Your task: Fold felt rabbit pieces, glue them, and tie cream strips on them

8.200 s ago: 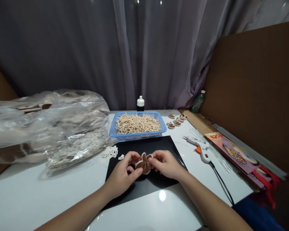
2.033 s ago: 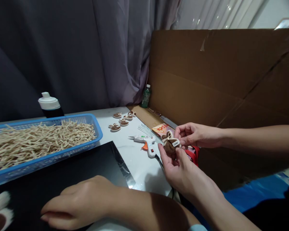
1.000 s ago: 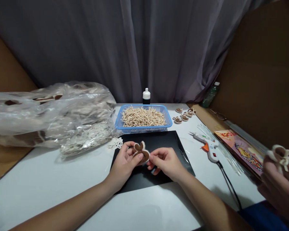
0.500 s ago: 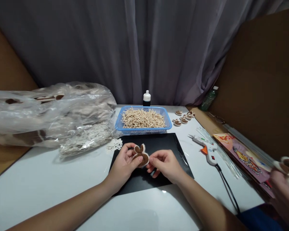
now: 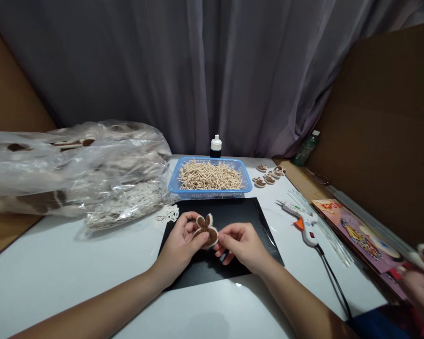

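Between the thumb and fingers of my left hand is a bunny-head-shaped felt piece, brown with a fuzzy white edge and two ears pointing up. My right hand is closed in a pinch right at the piece's right edge. Whatever those fingertips hold is too small to make out. Both hands are above a black sheet on the white table. Small white cut pieces lie just left of the sheet.
Behind the sheet stands a blue basket of short cream sticks, with a white-capped bottle beyond. Plastic bags fill the left. Rightward are several finished bunny pieces, a glue gun, glue sticks and another person's hand.
My hands keep almost the same pose around the felt piece. At the right edge, the other person's hand with a similar brown-and-white piece has shifted right and slightly down.
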`<state>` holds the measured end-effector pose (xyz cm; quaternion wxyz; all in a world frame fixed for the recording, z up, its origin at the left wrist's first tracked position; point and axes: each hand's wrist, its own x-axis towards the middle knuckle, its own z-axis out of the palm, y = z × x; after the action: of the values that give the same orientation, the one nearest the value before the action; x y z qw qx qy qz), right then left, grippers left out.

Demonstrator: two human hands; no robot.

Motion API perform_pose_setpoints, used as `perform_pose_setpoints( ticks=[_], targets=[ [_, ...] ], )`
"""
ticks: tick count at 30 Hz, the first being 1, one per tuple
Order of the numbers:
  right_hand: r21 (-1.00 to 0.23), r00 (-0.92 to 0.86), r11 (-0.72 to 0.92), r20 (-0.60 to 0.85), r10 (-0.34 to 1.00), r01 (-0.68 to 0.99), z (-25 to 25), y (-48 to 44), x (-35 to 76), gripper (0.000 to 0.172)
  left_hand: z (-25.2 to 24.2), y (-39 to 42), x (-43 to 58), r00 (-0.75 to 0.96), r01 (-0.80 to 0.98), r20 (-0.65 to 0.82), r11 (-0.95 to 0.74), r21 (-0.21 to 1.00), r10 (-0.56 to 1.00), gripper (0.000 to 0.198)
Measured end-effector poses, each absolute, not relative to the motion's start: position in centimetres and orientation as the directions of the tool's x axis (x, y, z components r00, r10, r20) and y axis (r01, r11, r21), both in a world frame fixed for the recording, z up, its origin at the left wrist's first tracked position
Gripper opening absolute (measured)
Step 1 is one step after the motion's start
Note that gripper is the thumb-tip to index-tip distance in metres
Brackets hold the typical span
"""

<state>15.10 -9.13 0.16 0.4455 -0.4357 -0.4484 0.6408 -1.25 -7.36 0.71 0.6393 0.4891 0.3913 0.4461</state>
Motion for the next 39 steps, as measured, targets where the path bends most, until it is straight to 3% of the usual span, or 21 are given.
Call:
perform_pose_setpoints(
  ticks=[18,22,28,39],
  targets=[
    [-0.971,-0.199,-0.18,-0.147,0.969,-0.16,-0.3,-9.4,15.2,0.03,-0.3,-7.5,-1.4,0.349,-0.223,0.016,0.067,0.973,0.937,0.033],
    [-0.974,-0.184,-0.124,-0.089,0.979,-0.191,-0.8,-9.4,15.5,0.025,-0.5,-7.7,-1.5,0.379,-0.266,0.046,0.061,0.962,0.924,0.035],
    [-0.98,-0.175,-0.037,-0.002,0.984,-0.196,-0.8,-9.6,15.2,0.026,-0.7,-8.2,-1.6,0.398,-0.192,0.009,0.074,0.979,0.918,0.032],
    [-0.986,-0.127,-0.013,0.008,0.992,-0.167,-1.3,-10.2,14.1,0.025,-0.6,-8.8,-1.4,0.464,-0.085,-0.085,0.14,0.986,0.882,0.024]
  ],
)
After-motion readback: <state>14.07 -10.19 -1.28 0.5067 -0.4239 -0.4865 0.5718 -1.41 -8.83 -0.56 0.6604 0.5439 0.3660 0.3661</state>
